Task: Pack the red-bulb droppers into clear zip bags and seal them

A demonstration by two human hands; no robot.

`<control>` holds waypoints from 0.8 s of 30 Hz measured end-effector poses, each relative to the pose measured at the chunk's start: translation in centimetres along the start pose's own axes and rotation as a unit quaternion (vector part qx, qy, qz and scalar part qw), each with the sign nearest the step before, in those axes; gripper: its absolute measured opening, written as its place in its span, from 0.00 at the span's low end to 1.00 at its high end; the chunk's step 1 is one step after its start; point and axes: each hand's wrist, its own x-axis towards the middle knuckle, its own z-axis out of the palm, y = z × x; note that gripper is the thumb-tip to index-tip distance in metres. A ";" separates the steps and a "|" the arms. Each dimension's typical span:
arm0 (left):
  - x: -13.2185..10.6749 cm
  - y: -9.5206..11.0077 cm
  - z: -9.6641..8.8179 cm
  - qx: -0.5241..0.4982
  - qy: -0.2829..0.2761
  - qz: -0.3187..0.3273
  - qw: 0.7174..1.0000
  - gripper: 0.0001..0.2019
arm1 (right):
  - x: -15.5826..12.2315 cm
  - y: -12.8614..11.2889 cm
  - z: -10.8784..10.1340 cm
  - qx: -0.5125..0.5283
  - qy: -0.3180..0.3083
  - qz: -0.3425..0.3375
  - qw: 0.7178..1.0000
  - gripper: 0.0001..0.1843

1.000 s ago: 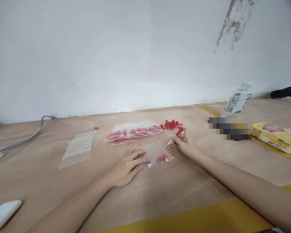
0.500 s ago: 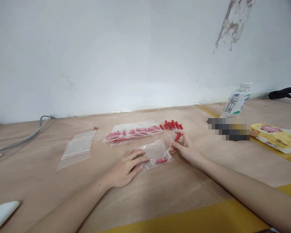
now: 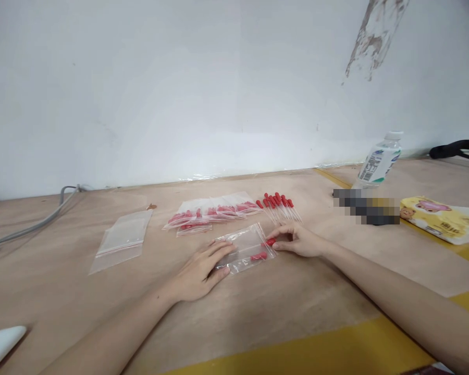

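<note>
A clear zip bag (image 3: pixel 242 242) lies flat on the table between my hands. My left hand (image 3: pixel 203 268) rests with fingers stretched out over the bag's left end. A glass dropper with a red rubber bulb (image 3: pixel 258 256) lies inside the bag. My right hand (image 3: pixel 299 239) pinches the red bulb of a second dropper (image 3: pixel 271 242) at the bag's right-hand opening; its thin tube points left into the bag. Just behind the right hand, several loose droppers (image 3: pixel 275 200) lie side by side, red bulbs toward the wall.
Filled zip bags with red bulbs (image 3: pixel 214 211) lie overlapping behind my hands. Flat zip bags (image 3: pixel 121 237) lie at left, near a grey cable (image 3: pixel 42 226). At right are a plastic bottle (image 3: pixel 379 161), a blurred dark object (image 3: pixel 369 207) and a yellow tissue pack (image 3: pixel 440 219). A white object (image 3: pixel 3 344) sits front left.
My right hand has moved down and left, bringing the dropper from a slant outside to lying with its tube inside the bag. My left hand stays on the bag.
</note>
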 end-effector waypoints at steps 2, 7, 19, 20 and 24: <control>0.0 -0.1 0.0 0.000 0.003 0.003 1.000 0.21 | 0.4 -0.4 0.3 -0.015 -0.008 -0.006 1.000 0.13; 0.0 -0.1 0.0 -0.001 0.002 0.003 1.000 0.21 | 1.3 -1.2 1.0 0.031 -0.083 -0.021 0.996 0.13; 0.0 -0.4 0.2 0.020 -0.017 -0.005 1.000 0.22 | 1.2 -1.9 1.5 0.083 -0.038 0.024 0.996 0.12; 0.0 -0.5 0.3 0.018 -0.016 -0.002 1.000 0.21 | 1.3 -1.5 1.2 0.059 -0.011 0.036 0.998 0.12; 0.2 -0.6 0.3 0.004 -0.011 0.012 1.000 0.20 | 2.6 0.4 -0.5 -0.144 0.155 0.099 0.972 0.08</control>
